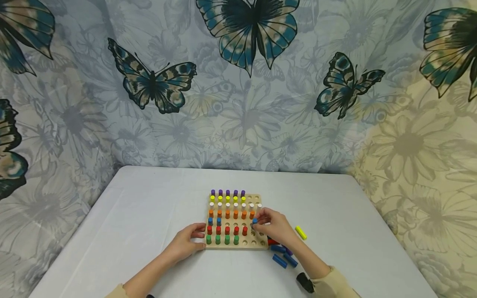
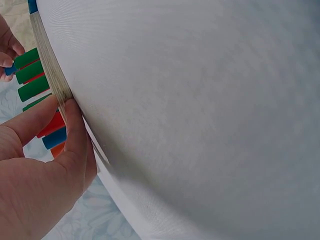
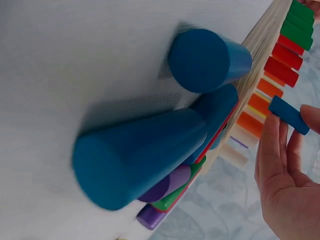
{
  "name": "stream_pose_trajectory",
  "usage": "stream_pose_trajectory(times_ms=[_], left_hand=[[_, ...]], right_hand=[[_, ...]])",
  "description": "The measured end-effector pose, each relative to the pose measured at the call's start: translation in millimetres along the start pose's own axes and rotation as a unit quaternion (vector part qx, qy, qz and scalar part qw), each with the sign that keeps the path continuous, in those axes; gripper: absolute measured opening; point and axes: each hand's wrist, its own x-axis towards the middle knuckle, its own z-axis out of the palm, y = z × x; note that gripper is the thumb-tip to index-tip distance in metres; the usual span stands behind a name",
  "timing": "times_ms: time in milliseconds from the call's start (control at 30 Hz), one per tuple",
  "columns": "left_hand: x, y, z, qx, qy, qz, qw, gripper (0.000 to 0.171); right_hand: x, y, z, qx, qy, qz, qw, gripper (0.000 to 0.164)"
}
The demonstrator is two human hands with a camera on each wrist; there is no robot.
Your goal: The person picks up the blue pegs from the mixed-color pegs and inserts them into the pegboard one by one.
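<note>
1 blue peg (image 3: pixel 289 115), pinched by right hand (image 1: pixel 275 227) over pegboard (image 1: pixel 249 248), right side; seating hard to tell. Probably light, stiff, smooth: hold upper sides. Left hand (image 1: pixel 183 243), unclenched, touches board's left edge.

Pinches a blue peg (image 1: pixel 255 221) in the right hand (image 1: pixel 275 225), over the right part of a wooden pegboard (image 1: pixel 249 238). Touches the board's left edge with the left hand (image 1: pixel 188 241). Just right of the left hand, shows two upright blue pegs (image 1: pixel 218 222), plus red pegs (image 1: pixel 227 230) and green pegs (image 1: pixel 227 239). Farther forward than both hands, shows purple pegs (image 1: pixel 228 193) and yellow pegs (image 1: pixel 227 199) in rows. Nearer than the right hand, beside its forearm, shows loose blue pegs (image 1: pixel 279 260); right of its wrist, a lone yellow peg (image 1: pixel 301 232) lying on the white table (image 1: pixel 335 207).
</note>
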Motion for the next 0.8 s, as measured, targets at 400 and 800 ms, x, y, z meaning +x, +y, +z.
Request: stream_pose_trajectory(times_ms=[400, 800], left_hand=[[1.1, -1.0, -0.8, 0.0, 0.0, 0.004, 1.0, 0.061], [2.6, -2.6, -1.3, 0.005, -0.002, 0.016, 0.9999, 0.06]], right_hand=[[15.5, -11.0, 13.7, 0.003, -0.006, -0.013, 1.0, 0.021], [28.5, -19.4, 30.6, -0.001, -0.035, -0.038, 0.999, 0.021]])
